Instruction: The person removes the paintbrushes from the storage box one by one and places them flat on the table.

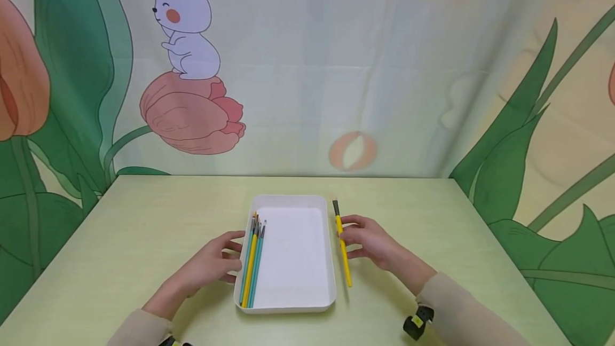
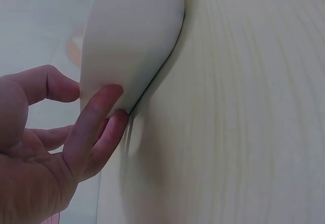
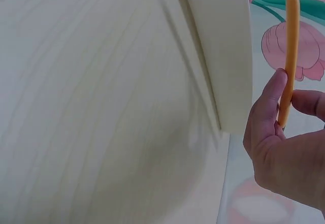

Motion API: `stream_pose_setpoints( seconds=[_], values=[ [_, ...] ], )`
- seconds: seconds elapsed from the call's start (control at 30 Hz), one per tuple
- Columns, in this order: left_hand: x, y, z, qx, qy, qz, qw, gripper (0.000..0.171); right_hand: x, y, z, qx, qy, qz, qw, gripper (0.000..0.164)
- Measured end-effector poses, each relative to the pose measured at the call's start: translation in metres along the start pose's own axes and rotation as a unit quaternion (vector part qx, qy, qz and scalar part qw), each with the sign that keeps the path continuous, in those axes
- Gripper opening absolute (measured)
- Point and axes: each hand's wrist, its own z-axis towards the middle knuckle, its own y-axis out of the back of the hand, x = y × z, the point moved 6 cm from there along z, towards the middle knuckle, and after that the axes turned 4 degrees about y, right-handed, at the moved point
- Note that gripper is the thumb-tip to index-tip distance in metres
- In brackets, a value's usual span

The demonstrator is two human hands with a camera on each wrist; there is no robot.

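My right hand (image 1: 369, 240) pinches a yellow paintbrush (image 1: 343, 247) by its handle, its dark bristle end pointing away from me, just right of the white tray (image 1: 293, 303). In the right wrist view the brush handle (image 3: 291, 41) stands between thumb and fingers. At the tray's left side is my left hand (image 1: 211, 260), its fingertips touching the outer wall. The left wrist view shows those fingers (image 2: 91, 117) lying straight against the white wall (image 2: 137, 26). Inside the tray, along its left edge, lie several paintbrushes (image 1: 253, 266) with teal and yellow handles.
The tray sits mid-table on a pale green, wood-grained tabletop (image 1: 168, 212). Behind the table's far edge hangs a printed curtain (image 1: 298, 68) with a rabbit, tulips and leaves. A black wrist camera (image 1: 418, 322) is strapped by the right sleeve.
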Motion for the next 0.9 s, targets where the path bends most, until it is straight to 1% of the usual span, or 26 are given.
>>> stream_pose_setpoints(
  seconds=[0.27, 0.53, 0.77, 0.9],
  values=[
    [-0.003, 0.000, -0.003, 0.002, 0.001, -0.004, 1.0000, 0.071, -0.010, 0.017, 0.000, -0.025, -0.019, -0.005, 0.999, 0.051],
    [-0.002, 0.000, -0.004, 0.010, -0.005, -0.009, 0.9999, 0.071, -0.015, 0.030, -0.004, -0.040, -0.039, -0.033, 0.998, 0.053],
    [-0.001, 0.000, -0.003, 0.009, -0.002, -0.013, 0.9999, 0.071, -0.023, 0.042, -0.005, -0.072, -0.053, -0.053, 0.995, 0.049],
    [-0.001, 0.000, -0.003, 0.011, -0.002, -0.019, 0.9998, 0.071, -0.026, 0.049, -0.005, -0.079, -0.057, -0.062, 0.993, 0.050]
  ],
)
